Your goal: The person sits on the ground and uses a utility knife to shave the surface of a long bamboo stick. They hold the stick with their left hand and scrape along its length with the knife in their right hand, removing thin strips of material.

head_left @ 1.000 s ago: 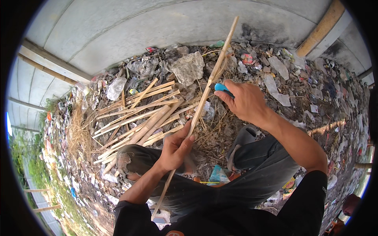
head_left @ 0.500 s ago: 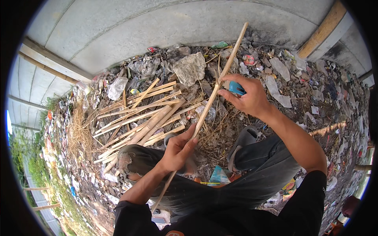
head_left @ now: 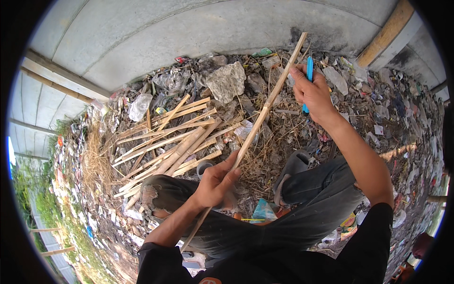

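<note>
A long split bamboo strip (head_left: 257,124) slants from beside my left thigh up toward the wall. My left hand (head_left: 215,182) is closed around its lower part, over my left knee. Near the strip's far end, my right hand (head_left: 313,94) grips a blue cutter knife (head_left: 309,68), held nearly upright. Its blade is hard to make out. My right fingertips are at the strip's edge, where a thin sliver stands off near the tip. Left of the strip, several more bamboo strips (head_left: 170,144) lie in a loose pile.
A grey rock (head_left: 226,81) rests on litter-strewn ground before the concrete wall (head_left: 203,28). Dry straw (head_left: 97,151) lies left of the pile. A wooden post (head_left: 385,33) leans at the far right. My sandalled foot (head_left: 298,163) stands right of the strip.
My right hand has moved up and right along the bamboo strip toward its far end, turning the cutter knife upright. The strip's tip has shifted slightly right; my left hand keeps its hold.
</note>
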The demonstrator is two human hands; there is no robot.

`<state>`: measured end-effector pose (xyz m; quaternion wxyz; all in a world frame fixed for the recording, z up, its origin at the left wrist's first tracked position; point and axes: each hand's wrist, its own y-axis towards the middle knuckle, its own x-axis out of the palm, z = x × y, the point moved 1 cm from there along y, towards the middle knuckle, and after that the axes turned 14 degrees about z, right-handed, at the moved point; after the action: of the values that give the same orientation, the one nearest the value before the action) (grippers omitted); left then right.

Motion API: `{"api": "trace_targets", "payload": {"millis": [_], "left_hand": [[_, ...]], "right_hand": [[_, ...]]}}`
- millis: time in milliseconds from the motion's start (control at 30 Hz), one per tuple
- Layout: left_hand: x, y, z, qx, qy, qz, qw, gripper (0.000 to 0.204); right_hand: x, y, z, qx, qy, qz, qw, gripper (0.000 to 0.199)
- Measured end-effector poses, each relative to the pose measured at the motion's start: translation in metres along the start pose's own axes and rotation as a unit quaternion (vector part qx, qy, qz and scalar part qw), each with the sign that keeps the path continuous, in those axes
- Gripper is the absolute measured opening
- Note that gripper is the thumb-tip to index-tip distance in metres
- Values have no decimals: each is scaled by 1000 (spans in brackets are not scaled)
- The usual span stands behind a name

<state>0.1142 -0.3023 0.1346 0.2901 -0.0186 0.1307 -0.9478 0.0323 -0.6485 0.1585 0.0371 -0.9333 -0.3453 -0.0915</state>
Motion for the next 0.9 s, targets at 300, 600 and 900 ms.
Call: {"api": "trace_targets", "payload": {"millis": [300, 600, 900], "left_hand": [[5, 6, -2, 14, -9, 36, 999, 62], [2, 5, 8, -30, -32, -25, 999, 62], [3, 2, 11, -46, -33, -31, 998, 55]], "right_hand": [[34, -55, 23, 16, -156, -124, 980, 49], [31, -27, 8, 59, -63, -28, 996, 30], [-34, 15, -15, 16, -107, 57, 992, 27]]}}
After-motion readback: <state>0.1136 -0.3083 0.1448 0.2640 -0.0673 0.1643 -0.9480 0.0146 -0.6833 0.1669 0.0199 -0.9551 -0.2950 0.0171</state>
